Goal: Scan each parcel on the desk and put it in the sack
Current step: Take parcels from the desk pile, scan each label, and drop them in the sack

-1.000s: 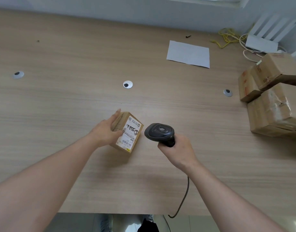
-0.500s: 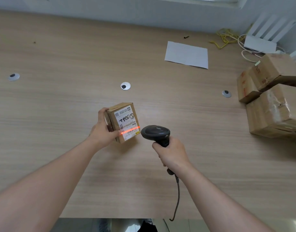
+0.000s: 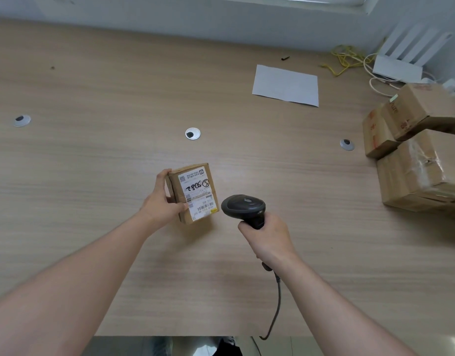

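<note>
My left hand (image 3: 161,205) grips a small cardboard parcel (image 3: 193,192), fingers wrapped over its left side and the thumb pressed on the lower left of the labelled face. The parcel is tilted up, label (image 3: 198,192) toward me, with handwritten digits and a barcode near the bottom edge; I cannot tell whether its lower corner touches the wooden surface (image 3: 92,163). My right hand (image 3: 268,238) is curled round the handle of a dark handheld scanner (image 3: 243,206); the scanner head sits just right of the parcel, apart from it. Its cable (image 3: 275,304) trails down past the near edge of the surface. At the right edge, a stack of larger cardboard parcels (image 3: 421,150) rests on the surface, well apart from both hands. Further back: a white sheet of paper (image 3: 285,86), a white router (image 3: 398,69) with yellow and white cords (image 3: 344,57) beside it. Three round grommets (image 3: 192,133) are set in the surface. The sack is not in view.
</note>
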Demonstrator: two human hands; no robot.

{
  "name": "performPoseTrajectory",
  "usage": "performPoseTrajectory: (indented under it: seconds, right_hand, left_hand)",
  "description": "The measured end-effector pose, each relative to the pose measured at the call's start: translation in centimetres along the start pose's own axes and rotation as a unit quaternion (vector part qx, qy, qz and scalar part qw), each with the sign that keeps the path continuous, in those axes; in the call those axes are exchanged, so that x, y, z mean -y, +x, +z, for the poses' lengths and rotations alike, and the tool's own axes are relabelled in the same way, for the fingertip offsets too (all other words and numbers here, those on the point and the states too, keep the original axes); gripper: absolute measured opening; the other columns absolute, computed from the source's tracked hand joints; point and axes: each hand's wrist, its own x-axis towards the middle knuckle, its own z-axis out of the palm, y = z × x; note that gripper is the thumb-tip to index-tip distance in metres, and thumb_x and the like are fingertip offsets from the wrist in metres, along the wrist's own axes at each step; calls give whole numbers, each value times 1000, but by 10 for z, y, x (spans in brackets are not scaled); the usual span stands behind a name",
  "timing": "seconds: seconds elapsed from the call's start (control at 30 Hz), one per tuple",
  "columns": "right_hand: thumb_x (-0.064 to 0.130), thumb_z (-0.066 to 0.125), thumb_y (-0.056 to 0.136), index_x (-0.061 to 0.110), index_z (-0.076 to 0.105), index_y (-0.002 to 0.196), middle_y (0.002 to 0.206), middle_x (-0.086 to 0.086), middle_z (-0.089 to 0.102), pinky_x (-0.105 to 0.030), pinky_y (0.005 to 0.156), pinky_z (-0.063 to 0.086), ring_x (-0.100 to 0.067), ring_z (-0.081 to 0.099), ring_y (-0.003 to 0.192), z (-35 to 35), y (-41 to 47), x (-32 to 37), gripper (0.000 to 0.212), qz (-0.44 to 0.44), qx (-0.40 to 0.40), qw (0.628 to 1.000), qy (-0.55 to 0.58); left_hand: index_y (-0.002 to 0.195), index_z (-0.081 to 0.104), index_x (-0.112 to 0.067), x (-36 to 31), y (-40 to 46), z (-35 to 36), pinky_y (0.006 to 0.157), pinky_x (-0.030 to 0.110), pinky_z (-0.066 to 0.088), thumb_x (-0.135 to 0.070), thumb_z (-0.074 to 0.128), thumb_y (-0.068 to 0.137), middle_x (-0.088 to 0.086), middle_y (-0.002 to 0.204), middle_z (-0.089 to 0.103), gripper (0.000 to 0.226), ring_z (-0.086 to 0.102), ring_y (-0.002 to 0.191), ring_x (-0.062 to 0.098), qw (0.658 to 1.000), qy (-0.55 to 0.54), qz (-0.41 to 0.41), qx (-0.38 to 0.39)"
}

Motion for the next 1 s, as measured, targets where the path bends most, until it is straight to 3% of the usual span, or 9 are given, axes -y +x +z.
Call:
performPoseTrajectory:
  seconds: [0.1, 0.23, 0.33, 0.43, 0.63, 0.8, 1.0]
  right_hand:
    - [25, 67, 84, 21, 45, 60, 44, 11, 44, -27, 52, 37, -17, 43, 50, 0, 0, -1, 34, -7, -20, 1000, -6]
    - [25, 68, 85, 23, 47, 62, 45, 13, 46, -29, 53, 35, -14, 45, 53, 2, 4, -2, 31, -10, -41, 999, -12]
    - [27, 69, 84, 24, 47, 62, 51, 10, 48, -29, 56, 37, -16, 47, 57, 3, 7, -5, 31, -10, -49, 999, -13]
    - [29, 69, 83, 24, 47, 62, 55, 7, 49, -31, 56, 37, -19, 48, 60, 2, 11, -7, 30, -9, -65, 998, -20]
    - [31, 67, 84, 20, 51, 66, 60, 4, 54, -32, 54, 37, -22, 53, 62, -7, 19, -9, 26, 2, -96, 995, -26]
    - [30, 68, 84, 20, 50, 65, 59, 3, 54, -31, 53, 35, -21, 53, 62, -12, 22, -12, 28, -10, -85, 996, -31]
    - [33, 67, 84, 22, 53, 69, 64, 4, 59, -31, 56, 38, -21, 57, 66, -12, 22, -9, 23, -32, -59, 997, -39]
  left_hand:
    - [153, 10, -65, 4, -2, 1, 100, 47, 54, -9, 72, 90, 6, 102, 75, 106, 71, 105, 26, 995, -25, -41, 92]
    - [156, 7, -62, 8, -6, 7, 84, 36, 58, -13, 60, 98, -4, 96, 70, 92, 70, 99, 21, 992, -35, -54, 108]
    - [159, 9, -58, 12, -5, 15, 83, 35, 57, -11, 59, 98, 1, 96, 72, 92, 71, 93, 18, 995, -10, -36, 88]
    - [157, 19, -57, 9, -9, 25, 75, 29, 56, -15, 61, 93, -2, 114, 65, 87, 67, 101, 16, 998, 27, -6, 60]
    - [160, 33, -41, -3, -18, 61, 109, 39, 44, -53, 78, 83, 5, 153, 27, 91, 46, 133, 27, 985, 166, 40, -20]
    - [160, 30, -41, -18, -28, 86, 107, 43, 46, -60, 78, 76, 4, 159, 13, 99, 42, 133, 33, 965, 260, 14, -39]
    - [160, 30, -40, -30, -40, 84, 106, 42, 44, -61, 73, 77, 7, 153, 22, 96, 43, 129, 33, 952, 299, 8, -55]
